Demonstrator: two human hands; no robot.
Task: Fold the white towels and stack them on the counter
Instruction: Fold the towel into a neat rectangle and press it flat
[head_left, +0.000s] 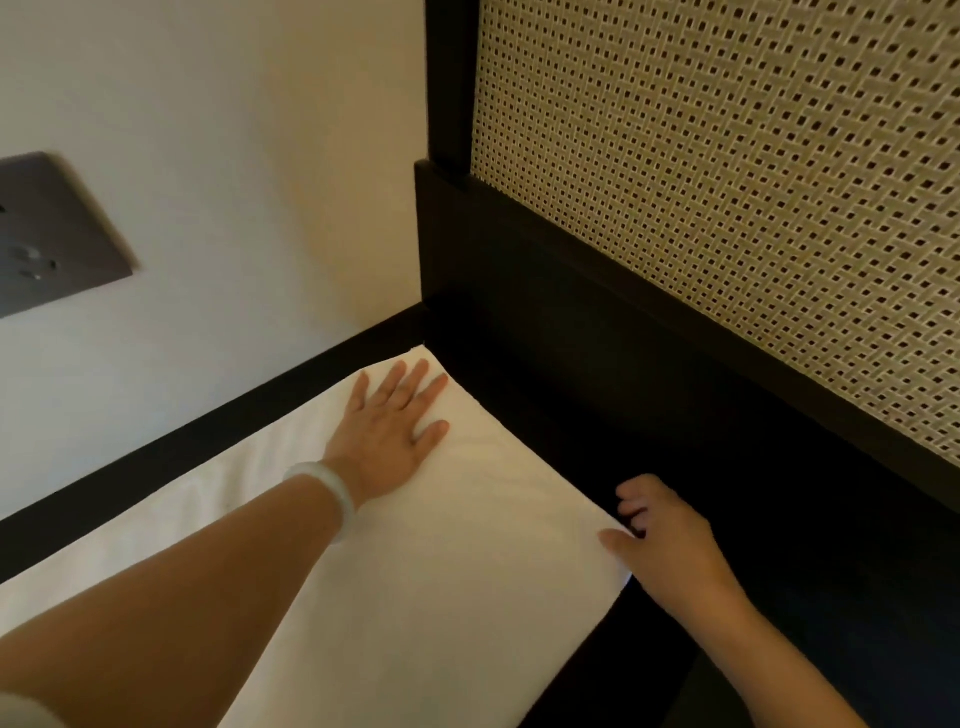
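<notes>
Now L hand (387, 423) flat on towel (467, 525).

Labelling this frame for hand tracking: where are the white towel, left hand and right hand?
white towel (467, 519): head view, bare middle of its top.
left hand (387, 423): head view, back of the hand, flat on the towel.
right hand (670, 545): head view, back of the hand, at the towel's edge.

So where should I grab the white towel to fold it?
I'd pinch the flat white cloth towel at its near right corner, coming from the right across the dark counter. That corner lies free at the edge; the right hand rests its thumb on it, fingers curled beside it, while the flat left hand pins the far corner.
</notes>
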